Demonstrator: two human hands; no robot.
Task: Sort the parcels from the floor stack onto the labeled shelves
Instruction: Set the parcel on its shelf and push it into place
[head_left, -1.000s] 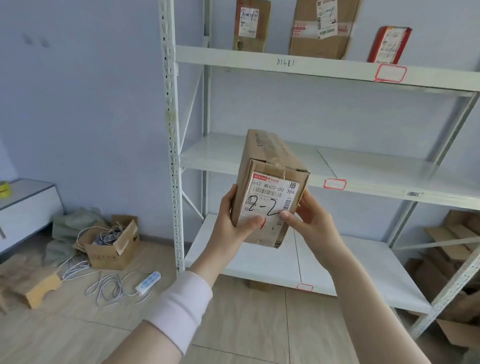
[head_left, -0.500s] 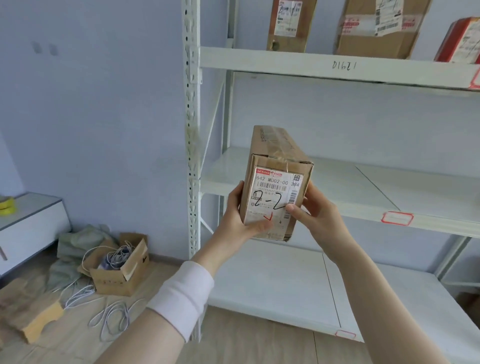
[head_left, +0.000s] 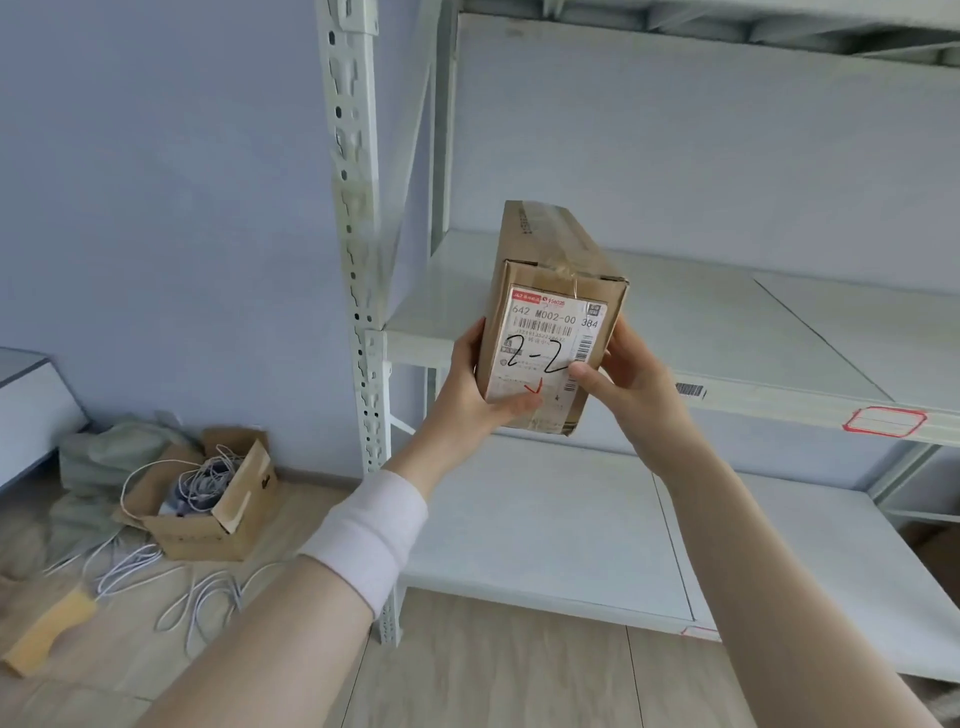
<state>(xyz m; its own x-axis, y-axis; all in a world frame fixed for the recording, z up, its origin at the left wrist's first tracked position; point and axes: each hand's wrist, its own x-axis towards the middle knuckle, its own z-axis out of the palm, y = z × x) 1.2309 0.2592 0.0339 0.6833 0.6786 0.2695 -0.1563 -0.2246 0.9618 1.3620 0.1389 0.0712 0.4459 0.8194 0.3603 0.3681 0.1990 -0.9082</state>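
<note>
My left hand (head_left: 467, 397) and right hand (head_left: 636, 397) grip the parcel (head_left: 553, 291) at its near end, one on each side. Its long axis points straight away from me, toward the middle shelf (head_left: 753, 338) just ahead.

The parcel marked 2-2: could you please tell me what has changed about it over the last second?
The parcel has been carried closer to the rack and raised, and is now level with the middle shelf. Nothing was taken up or let go: the left hand and right hand grip its labelled end as before.
</note>
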